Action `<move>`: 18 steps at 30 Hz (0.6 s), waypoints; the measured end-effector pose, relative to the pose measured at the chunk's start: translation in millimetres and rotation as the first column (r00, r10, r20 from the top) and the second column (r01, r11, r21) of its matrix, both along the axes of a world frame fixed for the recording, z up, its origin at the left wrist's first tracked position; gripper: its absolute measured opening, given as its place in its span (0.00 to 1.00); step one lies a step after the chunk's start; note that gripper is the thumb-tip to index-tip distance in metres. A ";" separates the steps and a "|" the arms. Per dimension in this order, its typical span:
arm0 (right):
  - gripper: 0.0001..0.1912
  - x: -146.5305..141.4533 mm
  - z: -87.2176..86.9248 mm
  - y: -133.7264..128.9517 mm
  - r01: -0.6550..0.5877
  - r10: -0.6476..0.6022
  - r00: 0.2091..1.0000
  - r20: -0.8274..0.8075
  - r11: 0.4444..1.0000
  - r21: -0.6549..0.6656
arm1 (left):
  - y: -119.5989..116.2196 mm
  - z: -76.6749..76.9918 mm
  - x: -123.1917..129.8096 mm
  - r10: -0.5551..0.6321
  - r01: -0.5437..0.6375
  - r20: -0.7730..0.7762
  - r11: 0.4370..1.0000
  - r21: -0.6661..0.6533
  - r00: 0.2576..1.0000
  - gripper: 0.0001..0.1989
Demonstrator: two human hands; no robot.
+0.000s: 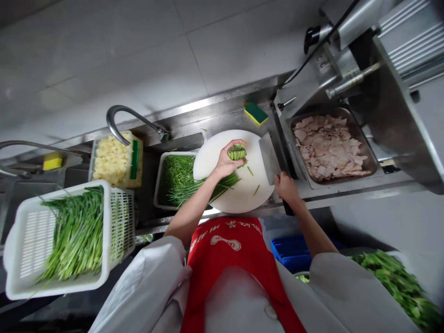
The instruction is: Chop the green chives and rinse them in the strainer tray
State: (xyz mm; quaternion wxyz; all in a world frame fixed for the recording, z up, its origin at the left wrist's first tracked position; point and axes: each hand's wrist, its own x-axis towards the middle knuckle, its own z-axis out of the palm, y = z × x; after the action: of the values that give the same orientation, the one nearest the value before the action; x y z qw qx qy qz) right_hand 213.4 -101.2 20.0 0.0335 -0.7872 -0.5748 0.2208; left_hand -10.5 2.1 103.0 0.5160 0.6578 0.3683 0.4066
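Note:
My left hand is closed round a small bundle of cut green chives, above a round white cutting board. In my right hand is the black handle of a cleaver; its broad blade lies over the board's right side. Long chives lie under my left forearm, reaching from the board to a white tub of cut chives. A few loose pieces are scattered on the board.
A white basket of whole chives stands at the left, near a container of pale yellow chunks. A faucet arches behind. A green and yellow sponge lies behind the board. Rightward are a metal tray of sliced meat and a slicing machine.

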 end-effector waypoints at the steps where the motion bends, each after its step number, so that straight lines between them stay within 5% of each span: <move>1: 0.18 0.0 0.9 0.0 -0.001 0.001 1.000 0.003 1.000 -0.008 | -13.5 8.4 -6.6 0.002 -0.001 0.075 1.000 -0.012 0.997 0.26; 8: 0.19 -2.2 2.3 1.1 0.002 -0.004 0.995 0.102 1.000 0.013 | -96.9 35.3 -74.2 0.137 -0.138 0.293 0.990 -0.018 0.946 0.35; 14: 0.22 -19.9 9.7 6.3 0.037 -0.034 0.991 0.131 0.999 -0.022 | -165.7 52.8 -152.3 0.330 -0.379 0.214 0.887 0.262 0.919 0.20; 18: 0.19 -38.7 25.0 -4.4 -0.078 0.073 0.943 0.324 0.997 0.001 | -226.3 34.2 -205.2 0.454 -0.493 0.211 0.847 0.199 0.866 0.21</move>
State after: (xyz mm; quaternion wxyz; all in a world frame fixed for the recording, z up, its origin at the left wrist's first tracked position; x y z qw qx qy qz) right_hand 174.7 -105.5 45.1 -0.0641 -0.7899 -0.6038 0.0859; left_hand -215.7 -224.2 137.2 0.3410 0.5713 0.4246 0.6141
